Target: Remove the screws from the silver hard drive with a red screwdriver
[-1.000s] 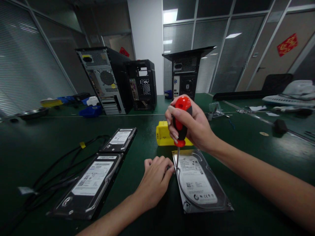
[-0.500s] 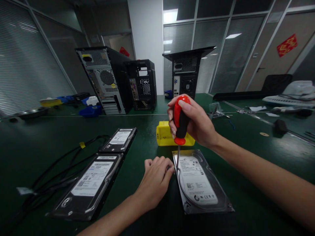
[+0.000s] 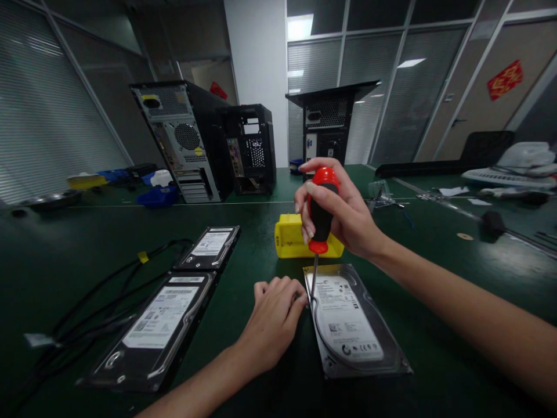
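My right hand (image 3: 343,215) is wrapped round the red and black handle of a screwdriver (image 3: 321,226), its thumb on the side near the top. The shaft points down, slightly tilted, with its tip at the left edge of a hard drive (image 3: 369,319) that lies label up. Beside that edge, close to the tip, my left hand (image 3: 276,322) rests low with its fingers curled; whether they pinch anything is hidden. Just behind the drive stands a yellow plastic bin (image 3: 289,241), partly covered by my right hand.
Two more hard drives, a nearer one (image 3: 150,331) and a farther one (image 3: 213,247), lie at left beside black cables (image 3: 87,296). Computer cases (image 3: 204,139) stand at the back, with another case (image 3: 328,128) to their right. A black-headed tool (image 3: 494,226) lies at right.
My right hand has turned on the screwdriver handle: the thumb has moved down and left, and the index finger has lifted from the handle. My left hand and the drive stay put.
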Demonstrator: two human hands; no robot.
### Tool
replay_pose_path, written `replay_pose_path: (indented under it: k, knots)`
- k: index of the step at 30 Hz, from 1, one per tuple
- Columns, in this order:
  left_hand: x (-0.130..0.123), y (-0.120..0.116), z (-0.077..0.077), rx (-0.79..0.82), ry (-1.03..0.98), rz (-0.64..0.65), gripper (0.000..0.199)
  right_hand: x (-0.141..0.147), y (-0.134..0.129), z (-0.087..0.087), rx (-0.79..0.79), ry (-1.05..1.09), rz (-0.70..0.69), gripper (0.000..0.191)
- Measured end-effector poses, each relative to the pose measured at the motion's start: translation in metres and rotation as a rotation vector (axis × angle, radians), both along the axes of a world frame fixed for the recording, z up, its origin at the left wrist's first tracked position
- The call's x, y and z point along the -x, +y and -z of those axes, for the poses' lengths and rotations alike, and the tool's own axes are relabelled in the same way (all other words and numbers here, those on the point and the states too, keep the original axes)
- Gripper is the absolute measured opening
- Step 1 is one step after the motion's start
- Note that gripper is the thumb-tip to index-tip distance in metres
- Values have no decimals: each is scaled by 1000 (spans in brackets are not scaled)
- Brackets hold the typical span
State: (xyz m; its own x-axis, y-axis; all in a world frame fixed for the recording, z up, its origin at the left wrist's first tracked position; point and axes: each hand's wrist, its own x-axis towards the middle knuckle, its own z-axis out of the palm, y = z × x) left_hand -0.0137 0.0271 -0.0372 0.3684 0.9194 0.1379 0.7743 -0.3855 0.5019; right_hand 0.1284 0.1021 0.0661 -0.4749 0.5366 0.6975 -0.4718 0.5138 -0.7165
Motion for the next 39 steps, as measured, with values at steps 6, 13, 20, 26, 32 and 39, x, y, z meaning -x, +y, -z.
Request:
replay_pose_path:
  k: [6, 13, 20, 26, 32, 39]
  knots:
    - [-1, 1, -1, 16, -27, -21, 20, -1, 1, 0, -21, 14, 34, 19]
    - [-1, 0, -4, 33, -30, -29, 19, -3, -4, -4, 9, -2, 68, 17]
    - [-1, -1, -3, 38, -26, -25, 19, -4, -5, -7, -32, 0, 68, 12]
    - [-1, 0, -2, 30, -20, -22, 19, 0, -10, -7, -12, 5, 83, 16]
    - [-1, 0, -4, 25, -12, -23, 18, 1, -12, -7, 2, 12, 65, 21]
    - [-1, -1, -3, 20, -14, -16, 18, -2, -8, -8, -30, 0, 84, 10]
